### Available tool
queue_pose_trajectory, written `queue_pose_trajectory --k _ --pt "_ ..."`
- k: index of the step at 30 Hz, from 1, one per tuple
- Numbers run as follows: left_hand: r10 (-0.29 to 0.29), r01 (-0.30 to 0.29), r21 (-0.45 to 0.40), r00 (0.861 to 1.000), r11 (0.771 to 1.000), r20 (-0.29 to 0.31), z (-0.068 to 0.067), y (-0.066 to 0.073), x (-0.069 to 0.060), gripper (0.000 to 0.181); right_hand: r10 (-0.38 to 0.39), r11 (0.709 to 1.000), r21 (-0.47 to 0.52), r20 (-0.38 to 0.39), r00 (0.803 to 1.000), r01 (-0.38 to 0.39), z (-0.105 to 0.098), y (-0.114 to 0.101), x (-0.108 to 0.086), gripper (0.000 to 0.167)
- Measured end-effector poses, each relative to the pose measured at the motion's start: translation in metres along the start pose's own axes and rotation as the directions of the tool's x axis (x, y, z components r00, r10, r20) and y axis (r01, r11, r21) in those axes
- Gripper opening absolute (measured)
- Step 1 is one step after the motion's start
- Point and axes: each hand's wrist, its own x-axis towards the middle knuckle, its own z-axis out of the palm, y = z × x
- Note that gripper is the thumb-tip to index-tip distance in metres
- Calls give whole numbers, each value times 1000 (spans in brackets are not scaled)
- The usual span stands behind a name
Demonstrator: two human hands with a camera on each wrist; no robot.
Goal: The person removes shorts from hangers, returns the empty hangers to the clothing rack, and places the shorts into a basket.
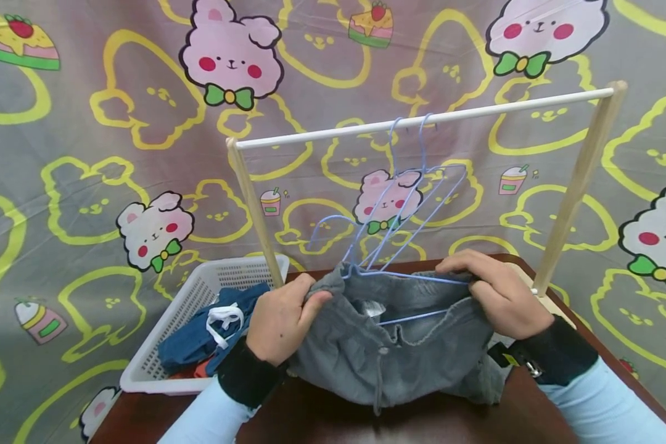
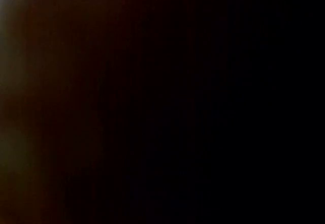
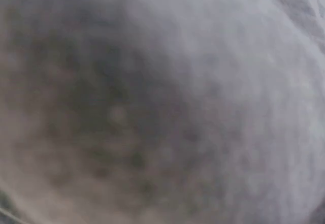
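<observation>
Grey denim pants (image 1: 355,351) with a drawstring at the front are held up in the head view, waistband open toward me. My left hand (image 1: 280,317) grips the waistband's left side, thumb on top. At the other side my right hand (image 1: 502,296) holds the waistband near the end of a blue wire hanger (image 1: 411,275). That hanger lies partly inside the waist opening, its hook standing up at the left. How long the legs are cannot be seen. The left wrist view is almost black; blurred grey cloth (image 3: 244,82) fills much of the right wrist view.
Behind the pants stands a rack with a white rail (image 1: 322,134) and wooden posts. Two more blue hangers (image 1: 405,197) hang from it. A white plastic basket (image 1: 144,351) at the left holds blue clothing (image 1: 191,333) with a white cord. A brown table (image 1: 322,425) lies below.
</observation>
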Motion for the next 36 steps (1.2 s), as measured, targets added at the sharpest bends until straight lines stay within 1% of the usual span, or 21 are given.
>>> queue_pose_trajectory --k 3,5,7,10,12,14,16,18,23,25,27,29,33,36 --pt "-12 12 8 1000 1000 -17 -4 -4 1 54 49 997 69 -73 996 -44 -7 3 -4 63" --pt "-26 26 6 999 1000 -21 -7 -6 2 56 77 990 125 -96 992 -64 -10 5 -6 62" --pt "-35 35 13 999 999 -22 -10 -9 3 57 83 981 182 -98 992 -64 -12 7 -8 61" --pt "-40 41 18 998 999 -38 -15 -15 4 59 69 963 264 -84 994 -45 -12 12 -11 60" --pt "-41 43 28 998 999 -57 -18 -17 6 59 68 957 287 -69 995 -46 -11 14 -13 58" --pt "-40 42 28 997 999 -71 -20 -18 6 60 73 956 290 -60 996 -53 -9 16 -15 57" --pt "-39 40 20 997 999 -73 -21 -18 7 59 82 962 264 -50 995 -66 -6 18 -17 57" --pt "-42 42 8 997 999 -63 -21 -17 6 58 92 962 259 -30 995 -82 -2 20 -18 57" --pt "-76 76 -25 997 997 -26 -20 -14 4 49 155 940 301 50 987 -163 6 20 -20 51" --pt "-91 91 -36 996 995 -17 -20 -14 2 45 168 944 279 55 984 -177 8 20 -19 50" --pt "-99 98 -48 995 994 -7 -19 -14 0 42 165 953 251 40 985 -170 10 20 -19 53" --pt "-98 98 -55 995 994 3 -18 -14 -2 40 155 956 246 28 987 -158 11 21 -19 56" --pt "-86 87 -65 996 994 17 -17 -13 -3 39 120 948 297 7 993 -117 12 24 -19 60" --pt "-82 83 -65 996 994 21 -17 -13 -1 38 109 954 283 -33 994 -95 11 24 -19 62"
